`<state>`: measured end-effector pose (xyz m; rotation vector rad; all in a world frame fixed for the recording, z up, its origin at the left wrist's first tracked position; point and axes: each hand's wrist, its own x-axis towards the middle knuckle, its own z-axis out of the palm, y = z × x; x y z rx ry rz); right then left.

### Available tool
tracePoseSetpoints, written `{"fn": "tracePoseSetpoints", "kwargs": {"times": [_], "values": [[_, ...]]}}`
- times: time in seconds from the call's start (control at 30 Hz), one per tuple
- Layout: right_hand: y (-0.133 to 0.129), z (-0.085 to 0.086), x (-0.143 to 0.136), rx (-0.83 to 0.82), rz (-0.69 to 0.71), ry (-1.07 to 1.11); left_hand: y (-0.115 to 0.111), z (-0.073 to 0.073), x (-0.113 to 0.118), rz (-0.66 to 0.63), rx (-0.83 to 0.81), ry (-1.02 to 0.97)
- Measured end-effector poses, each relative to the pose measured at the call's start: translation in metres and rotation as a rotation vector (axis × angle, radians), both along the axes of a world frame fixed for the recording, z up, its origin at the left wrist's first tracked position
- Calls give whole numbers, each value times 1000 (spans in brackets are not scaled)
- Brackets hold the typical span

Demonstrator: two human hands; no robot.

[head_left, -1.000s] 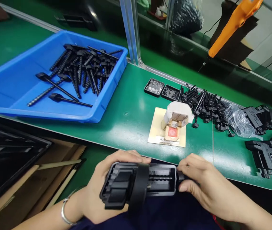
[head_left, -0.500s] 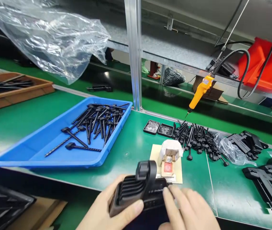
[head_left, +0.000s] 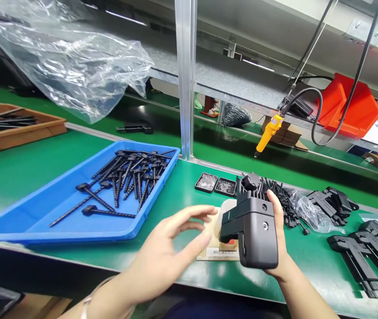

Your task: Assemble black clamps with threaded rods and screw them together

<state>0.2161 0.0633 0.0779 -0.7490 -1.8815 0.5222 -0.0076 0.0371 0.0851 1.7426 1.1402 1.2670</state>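
A black plastic assembly (head_left: 258, 230) is raised above the bench's front edge, its smooth end with two round holes facing me. My right hand (head_left: 280, 243) grips it from the right side. To its left, my left hand (head_left: 178, 243) is spread with fingers curved and nothing in it, apart from the assembly. Behind the assembly, a cream fixture board (head_left: 212, 230) with a white block is partly hidden. Two small black trays of tiny parts, one of them the left tray (head_left: 206, 182), lie beyond the fixture.
A blue tray (head_left: 59, 177) of black threaded rods stands left. A yellow screwdriver (head_left: 270, 133) hangs above a rod pile. Black parts (head_left: 356, 261) lie right; plastic film (head_left: 85, 66) droops upper left, near a metal post (head_left: 186, 88).
The black assembly has been turned and lifted to the right, now in my right hand. My left hand has let go of it and opened. The view has shifted slightly.
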Motion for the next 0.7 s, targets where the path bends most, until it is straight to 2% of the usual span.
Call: {"fn": "tracePoseSetpoints", "kwargs": {"times": [0.07,0.17,0.27,0.37,0.43,0.53,0.63,0.7], "values": [[7,-12,1,-49,-12,58,22,-6,6,1,38,0],[10,-22,2,-96,5,88,46,-20,13,-104,97,26],[13,-18,3,-159,49,-3,63,-26,14,-251,99,89],[19,-9,7,-205,-58,-155,75,-21,12,-369,32,189],[22,-6,9,-145,-142,-232,80,-21,14,-412,-45,252],[23,-11,9,-66,-131,-216,80,-38,27,-354,-72,238],[23,-26,11,-49,-89,-174,74,-64,47,-254,100,106],[23,-35,19,-28,-94,-215,70,-74,59,-209,197,5]]}}
